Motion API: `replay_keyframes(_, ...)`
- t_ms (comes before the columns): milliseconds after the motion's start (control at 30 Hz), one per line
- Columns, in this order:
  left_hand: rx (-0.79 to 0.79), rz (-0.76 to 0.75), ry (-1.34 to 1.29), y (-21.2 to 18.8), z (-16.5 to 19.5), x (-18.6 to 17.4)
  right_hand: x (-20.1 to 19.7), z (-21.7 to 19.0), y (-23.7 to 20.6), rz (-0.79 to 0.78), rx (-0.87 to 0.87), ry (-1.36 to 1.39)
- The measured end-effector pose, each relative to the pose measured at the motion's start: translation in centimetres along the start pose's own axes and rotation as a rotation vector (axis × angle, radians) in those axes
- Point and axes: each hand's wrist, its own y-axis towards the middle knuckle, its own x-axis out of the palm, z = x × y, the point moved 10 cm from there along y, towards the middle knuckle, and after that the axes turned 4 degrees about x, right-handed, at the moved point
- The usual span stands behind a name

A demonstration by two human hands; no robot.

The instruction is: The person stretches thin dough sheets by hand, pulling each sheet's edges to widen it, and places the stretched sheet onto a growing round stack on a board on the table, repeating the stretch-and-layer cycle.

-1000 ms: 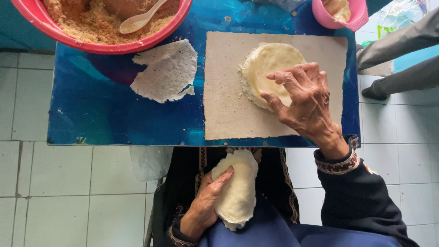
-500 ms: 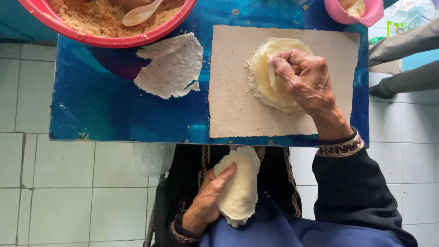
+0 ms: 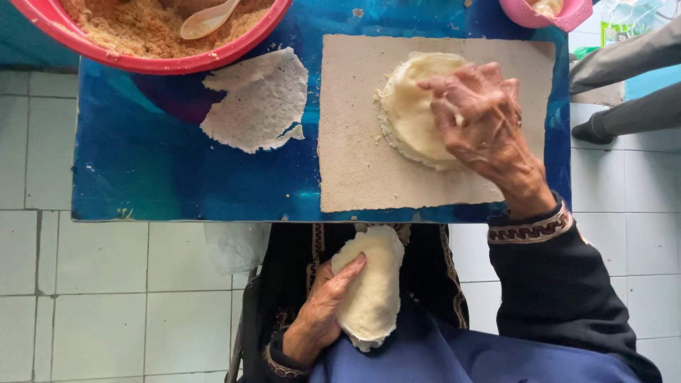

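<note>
- Right hand (image 3: 482, 117) presses down on dough round (image 3: 415, 106), fingers bent and bunched, knuckles up; grips nothing, fingertips on the dough surface.
- Against the frame 0.5 s ago: hand has slid toward the right half of the round; more of the left half now shows bare. One second ago the fingers lay spread flat; now they are curled.
- Dough round lies on grey-brown mat (image 3: 362, 163), upper right part of it, unchanged in place.
- Mat rests on blue table (image 3: 177, 177), right half.
- Left hand (image 3: 323, 308) stays in the lap, fingers curved loosely round the side of a second dough piece (image 3: 372, 287), thumb along its left edge. No change in hold across the three frames.
- Torn white sheet (image 3: 255, 99) lies on the table left of the mat, not touching it; same spot.
- Red bowl (image 3: 234, 50) of brown crumbs at top left, pale spoon (image 3: 206, 20) in it.
- Pink bowl (image 3: 560, 18) at top right edge.
- View sits slightly lower than before.
</note>
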Motion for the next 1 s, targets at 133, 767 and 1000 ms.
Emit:
replay_keyframes(133, 0.019, -0.036, -0.001, -0.2, 0.0, 0.8, -0.2, 2.8, 0.7, -0.040, 0.026, -0.002)
replay_keyframes(767, -0.185, -0.192, -0.386, -1.3, -2.6, 6.9, 0.2, -4.8, -23.1, -0.278, 0.651, 1.583)
replay_keyframes(1000, -0.019, -0.458, -0.363, -3.5, -2.1, 10.4, 0.0, -2.4, -27.3, 0.161, 0.934, 1.745)
